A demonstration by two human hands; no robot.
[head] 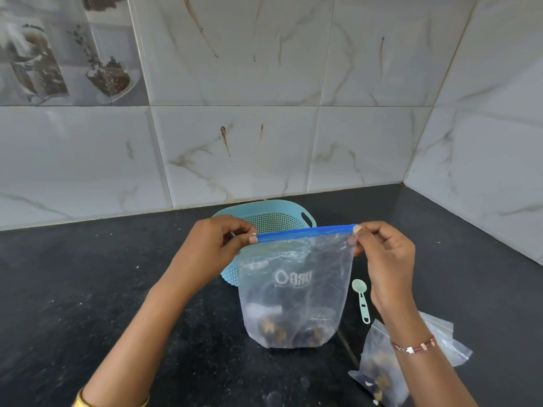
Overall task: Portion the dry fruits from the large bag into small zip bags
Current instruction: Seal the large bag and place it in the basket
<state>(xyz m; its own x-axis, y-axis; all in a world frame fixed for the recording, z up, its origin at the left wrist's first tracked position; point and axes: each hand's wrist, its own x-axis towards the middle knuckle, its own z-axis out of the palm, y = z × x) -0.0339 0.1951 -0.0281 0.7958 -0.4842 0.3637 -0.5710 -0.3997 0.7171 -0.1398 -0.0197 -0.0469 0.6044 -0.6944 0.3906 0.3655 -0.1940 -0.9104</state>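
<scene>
The large clear bag [293, 292] with a blue zip strip stands on the black counter, dry fruits showing at its bottom. My left hand [211, 248] pinches the left end of the zip strip. My right hand [385, 254] pinches the right end, so the strip is stretched straight between them. A small zip bag [379, 368] holding some dry fruits lies on the counter at the lower right, partly under my right forearm. More clear small bags [446, 339] lie just behind it.
A light blue perforated basket [282, 218] sits behind the large bag, close to the tiled wall. A pale green measuring spoon [362, 301] lies to the right of the bag. The black counter [88, 274] meets tiled walls at the back and right.
</scene>
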